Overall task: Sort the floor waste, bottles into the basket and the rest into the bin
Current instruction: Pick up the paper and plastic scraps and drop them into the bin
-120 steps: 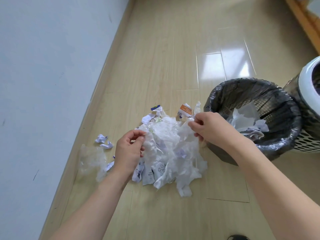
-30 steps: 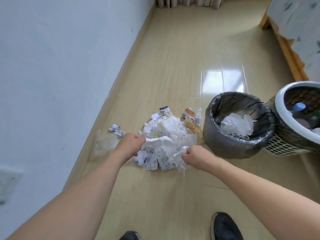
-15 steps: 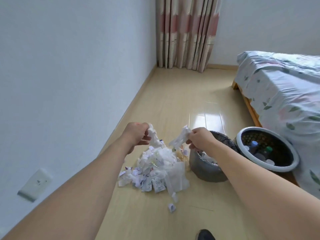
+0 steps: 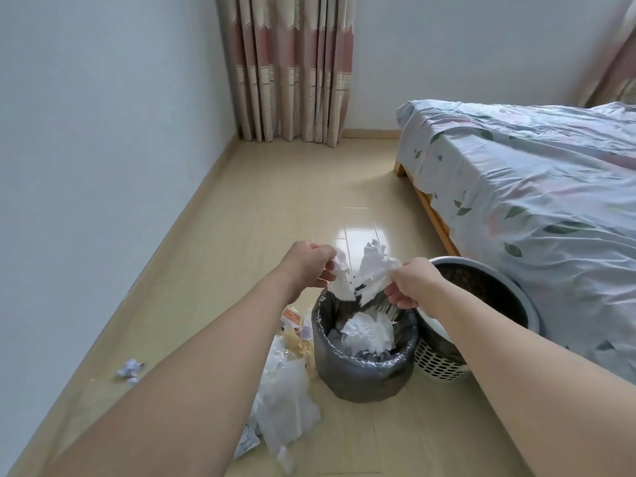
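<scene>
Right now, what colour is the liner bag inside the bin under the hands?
The liner bag is black and glossy, seen best in the head view.

- Floor (image 4: 261, 215): pale wood planks, glossy (one bright glare patch).
- Bin (image 4: 361, 373): shiny black plastic liner.
- Basket (image 4: 444, 364): white perforated plastic.
- Waste (image 4: 370, 273): crumpled white paper.

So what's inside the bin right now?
The bin holds crumpled white paper on darker scraps; anything deeper is covered. More paper hangs above it from both hands.
</scene>
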`<state>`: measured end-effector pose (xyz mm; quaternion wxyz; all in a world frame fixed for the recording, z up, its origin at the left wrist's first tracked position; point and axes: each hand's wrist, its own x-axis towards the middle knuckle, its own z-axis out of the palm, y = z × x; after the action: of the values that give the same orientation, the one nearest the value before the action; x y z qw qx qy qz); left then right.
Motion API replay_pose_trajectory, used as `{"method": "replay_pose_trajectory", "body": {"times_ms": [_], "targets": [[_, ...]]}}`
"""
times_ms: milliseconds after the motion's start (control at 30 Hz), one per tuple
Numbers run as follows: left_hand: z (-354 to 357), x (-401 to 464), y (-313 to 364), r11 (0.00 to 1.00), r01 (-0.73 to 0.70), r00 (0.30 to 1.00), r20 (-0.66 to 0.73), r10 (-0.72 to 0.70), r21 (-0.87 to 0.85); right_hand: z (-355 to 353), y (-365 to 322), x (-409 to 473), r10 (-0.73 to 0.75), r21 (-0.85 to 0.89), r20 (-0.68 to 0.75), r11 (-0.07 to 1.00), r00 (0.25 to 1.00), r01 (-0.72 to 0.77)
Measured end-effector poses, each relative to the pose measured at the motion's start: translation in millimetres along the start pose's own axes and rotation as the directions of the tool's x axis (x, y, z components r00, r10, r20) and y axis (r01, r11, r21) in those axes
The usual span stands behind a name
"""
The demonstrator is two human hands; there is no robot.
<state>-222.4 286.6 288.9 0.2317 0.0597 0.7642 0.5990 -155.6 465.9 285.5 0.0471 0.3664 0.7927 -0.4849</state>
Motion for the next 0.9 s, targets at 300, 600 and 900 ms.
{"method": "replay_pose_trajectory", "body": {"times_ms": [300, 600, 900], "targets": [[90, 108, -124, 0.957, 0.25, 0.956, 0.119, -0.268, 0.143, 54, 100, 135, 0.297, -0.003, 0.043, 0.955, 0.954, -0.298], [-28, 74, -220, 0.923, 0.208, 0.958, -0.258, -0.126, 0.324, 121, 120, 78, -0.388, -0.313, -0.155, 0.891, 0.909, 0.327], [-108, -64, -390, 0.715, 0.465, 0.878, -0.17, -0.447, 0.522, 290, 202, -13, -0.263, -0.482, 0.366, 0.767, 0.893, 0.424]]}}
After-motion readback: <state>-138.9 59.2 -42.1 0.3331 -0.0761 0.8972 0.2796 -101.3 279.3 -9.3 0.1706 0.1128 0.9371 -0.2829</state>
